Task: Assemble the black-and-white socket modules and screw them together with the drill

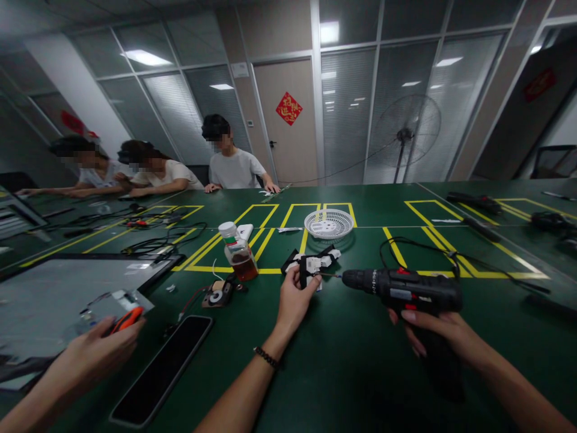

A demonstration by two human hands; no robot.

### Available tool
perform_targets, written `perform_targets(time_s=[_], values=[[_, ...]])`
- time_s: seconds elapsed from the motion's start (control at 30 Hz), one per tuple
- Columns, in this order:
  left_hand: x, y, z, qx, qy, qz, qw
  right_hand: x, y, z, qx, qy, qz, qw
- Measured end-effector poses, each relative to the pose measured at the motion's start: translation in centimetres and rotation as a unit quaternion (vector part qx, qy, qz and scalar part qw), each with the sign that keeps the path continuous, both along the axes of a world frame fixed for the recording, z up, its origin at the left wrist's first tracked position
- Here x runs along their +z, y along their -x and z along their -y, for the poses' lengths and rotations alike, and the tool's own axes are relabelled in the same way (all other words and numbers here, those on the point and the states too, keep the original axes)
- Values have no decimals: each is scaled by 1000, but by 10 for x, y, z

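My right hand (433,331) is wrapped round the grip of a black cordless drill (415,291), which lies level with its chuck pointing left. A thin bit (332,276) reaches from the chuck to a small black-and-white assembly (318,263). Thumb and fingers of my left hand (295,300) pinch that assembly just above the table; its exact kind I cannot make out. The bit's tip is close to my left thumb, and whether it touches a screw is too small to tell.
A co-worker's hand (108,337) holds an orange-handled tool at left. Nearby are a phone (162,373), a speaker-like part (217,296), a bottle of brown liquid (243,264) and a white basket (328,224). A black cable (419,242) runs behind the drill. Several people sit opposite.
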State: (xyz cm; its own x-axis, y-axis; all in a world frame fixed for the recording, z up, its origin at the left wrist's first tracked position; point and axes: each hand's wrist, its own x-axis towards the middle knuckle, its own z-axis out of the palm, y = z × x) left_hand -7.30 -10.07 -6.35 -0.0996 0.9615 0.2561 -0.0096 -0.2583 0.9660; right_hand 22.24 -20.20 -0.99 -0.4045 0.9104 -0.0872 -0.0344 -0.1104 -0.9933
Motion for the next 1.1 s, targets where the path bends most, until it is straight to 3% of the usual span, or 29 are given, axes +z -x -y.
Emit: perform_targets(time_s=[0.47,1.1], values=[[-2,1,-1,1,0,-6,1000,1,1,1,4,4,-5,1000],[4,-1,-2,50,-1,-73,996,11,7,-1,-66,21,17,997]])
